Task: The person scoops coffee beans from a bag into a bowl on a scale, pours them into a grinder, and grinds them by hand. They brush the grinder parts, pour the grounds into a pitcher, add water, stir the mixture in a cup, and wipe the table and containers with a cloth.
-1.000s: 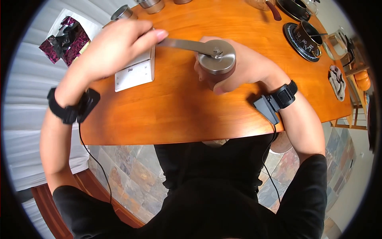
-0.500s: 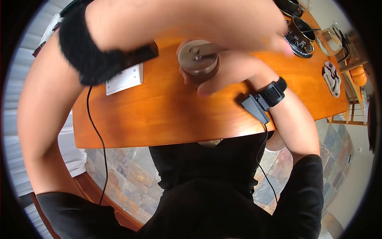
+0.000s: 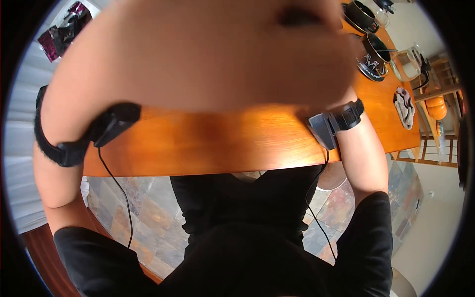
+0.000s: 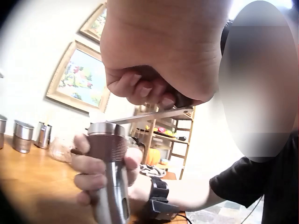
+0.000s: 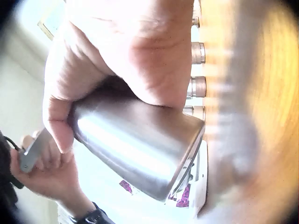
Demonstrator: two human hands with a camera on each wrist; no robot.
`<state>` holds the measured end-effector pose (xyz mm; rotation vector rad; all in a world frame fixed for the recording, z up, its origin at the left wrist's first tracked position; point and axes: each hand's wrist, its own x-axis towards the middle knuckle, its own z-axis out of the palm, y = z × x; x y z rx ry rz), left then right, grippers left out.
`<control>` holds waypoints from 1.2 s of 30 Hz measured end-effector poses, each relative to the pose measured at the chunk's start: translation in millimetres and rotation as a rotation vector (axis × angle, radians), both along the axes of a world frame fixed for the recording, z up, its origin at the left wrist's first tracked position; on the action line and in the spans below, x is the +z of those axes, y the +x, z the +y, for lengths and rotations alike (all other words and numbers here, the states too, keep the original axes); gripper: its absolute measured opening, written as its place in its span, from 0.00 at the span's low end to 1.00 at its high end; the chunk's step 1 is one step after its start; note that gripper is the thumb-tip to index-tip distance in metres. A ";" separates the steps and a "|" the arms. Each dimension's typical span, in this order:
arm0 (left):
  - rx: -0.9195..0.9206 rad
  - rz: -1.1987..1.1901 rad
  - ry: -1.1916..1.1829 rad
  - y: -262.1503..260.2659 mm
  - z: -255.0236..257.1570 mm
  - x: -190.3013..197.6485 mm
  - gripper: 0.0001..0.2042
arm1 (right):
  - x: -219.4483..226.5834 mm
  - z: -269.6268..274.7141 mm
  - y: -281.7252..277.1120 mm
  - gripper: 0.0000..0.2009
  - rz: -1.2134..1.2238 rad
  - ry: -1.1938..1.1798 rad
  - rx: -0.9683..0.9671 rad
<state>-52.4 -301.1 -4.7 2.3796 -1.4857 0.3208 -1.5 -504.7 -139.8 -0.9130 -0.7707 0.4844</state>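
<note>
A manual coffee grinder [image 4: 110, 182] with a steel body and brown collar stands tilted above the wooden table in the left wrist view. My right hand [image 4: 91, 170] grips it around the collar. On top, a flat metal crank [image 4: 154, 115] reaches out toward my left hand [image 4: 159, 70], whose fingers curl round the dark knob at its end. From the right wrist view, the steel barrel [image 5: 135, 135] points its lower end toward the table, with my right hand [image 5: 135, 51] wrapped around it. In the head view my blurred left arm hides the grinder and most of both hands.
Black cups [image 3: 373, 49] on saucers, a glass jug [image 3: 408, 64] and a crumpled cloth [image 3: 404, 109] are on the right of the table. A purple-black packet [image 3: 64, 32] lies at far left. Metal canisters [image 4: 22, 135] line the back; a wooden shelf [image 3: 440, 99] stands beyond.
My left hand has swung the crank from the grinder's left side across to its right and nearer the camera. The forearm now covers the grinder. My right hand keeps its hold.
</note>
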 end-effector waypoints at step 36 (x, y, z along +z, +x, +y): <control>-0.249 0.111 0.094 -3.8 -47.8 -26.3 0.16 | -6.7 22.9 -2.8 0.23 -0.332 -0.387 -0.253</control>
